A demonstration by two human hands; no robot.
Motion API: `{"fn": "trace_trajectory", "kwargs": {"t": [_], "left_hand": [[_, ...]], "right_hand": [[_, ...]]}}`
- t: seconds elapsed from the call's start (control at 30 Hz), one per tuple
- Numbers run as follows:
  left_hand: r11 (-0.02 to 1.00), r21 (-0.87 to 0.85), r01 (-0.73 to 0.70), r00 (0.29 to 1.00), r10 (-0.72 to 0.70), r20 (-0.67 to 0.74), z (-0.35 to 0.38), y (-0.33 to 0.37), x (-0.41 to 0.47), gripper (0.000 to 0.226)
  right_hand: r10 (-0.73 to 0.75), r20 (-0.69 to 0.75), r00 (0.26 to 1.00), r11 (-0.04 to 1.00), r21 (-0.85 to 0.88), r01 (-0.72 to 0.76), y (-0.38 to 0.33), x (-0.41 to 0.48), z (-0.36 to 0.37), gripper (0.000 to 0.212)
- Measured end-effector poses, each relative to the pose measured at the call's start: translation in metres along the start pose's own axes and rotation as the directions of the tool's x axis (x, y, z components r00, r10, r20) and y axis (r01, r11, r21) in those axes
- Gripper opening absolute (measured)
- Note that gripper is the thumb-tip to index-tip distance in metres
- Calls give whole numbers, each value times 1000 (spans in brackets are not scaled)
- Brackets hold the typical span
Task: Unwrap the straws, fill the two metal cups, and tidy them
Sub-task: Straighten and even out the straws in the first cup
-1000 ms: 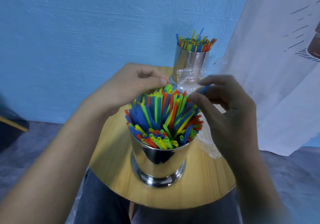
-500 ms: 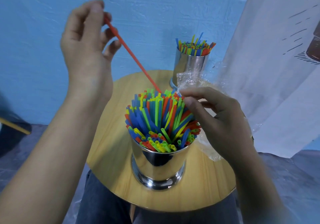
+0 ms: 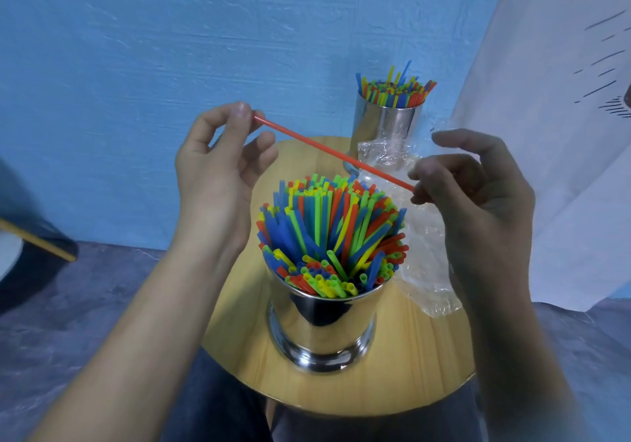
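Observation:
A single red straw [image 3: 333, 152] stretches across above the near metal cup [image 3: 321, 325]. My left hand [image 3: 218, 172] pinches its upper left end between thumb and forefinger. My right hand [image 3: 474, 189] pinches its lower right end. The near cup is packed with several blue, green, yellow and red straws [image 3: 327, 233]. A second metal cup [image 3: 387, 127] full of coloured straws stands at the far edge of the table. Clear plastic wrapping [image 3: 426, 271] lies crumpled between the cups and under my right hand.
Both cups stand on a small round wooden table [image 3: 409, 356] over my knees. A blue wall is behind. A white cloth [image 3: 563, 134] hangs at the right. A dark object with a yellow stripe [image 3: 34, 243] sits on the floor at the left.
My left hand pulled a red straw out of the near cup, raised it high, then lowered it. My right hand has taken hold of its other end.

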State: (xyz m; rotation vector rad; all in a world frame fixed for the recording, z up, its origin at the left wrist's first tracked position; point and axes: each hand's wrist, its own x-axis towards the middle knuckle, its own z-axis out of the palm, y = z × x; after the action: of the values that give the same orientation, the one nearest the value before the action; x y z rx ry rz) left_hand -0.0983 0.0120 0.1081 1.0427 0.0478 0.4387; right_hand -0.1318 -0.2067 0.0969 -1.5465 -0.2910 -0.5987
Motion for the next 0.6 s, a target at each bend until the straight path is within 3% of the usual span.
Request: {"fn": "trace_trajectory", "kwargs": {"t": [0.13,0.37,0.5,0.6], "left_hand": [[1000,-14,16,1000,-16,-16,-4,-1,0,9],[997,-42,72,996,-74,-45,-6,-3,1,7],[993,96,76,997,-75,-4,-5,-6,0,9],[937,331,115,975,-170,142,-7,-6,-1,10]], "right_hand": [[-16,41,999,996,-92,20,6,0,1,11],[39,48,998,998,42,-41,9,6,-1,14],[86,49,995,973,210,-94,8,7,-1,14],[144,25,989,934,327,-144,5,9,-2,13]]}}
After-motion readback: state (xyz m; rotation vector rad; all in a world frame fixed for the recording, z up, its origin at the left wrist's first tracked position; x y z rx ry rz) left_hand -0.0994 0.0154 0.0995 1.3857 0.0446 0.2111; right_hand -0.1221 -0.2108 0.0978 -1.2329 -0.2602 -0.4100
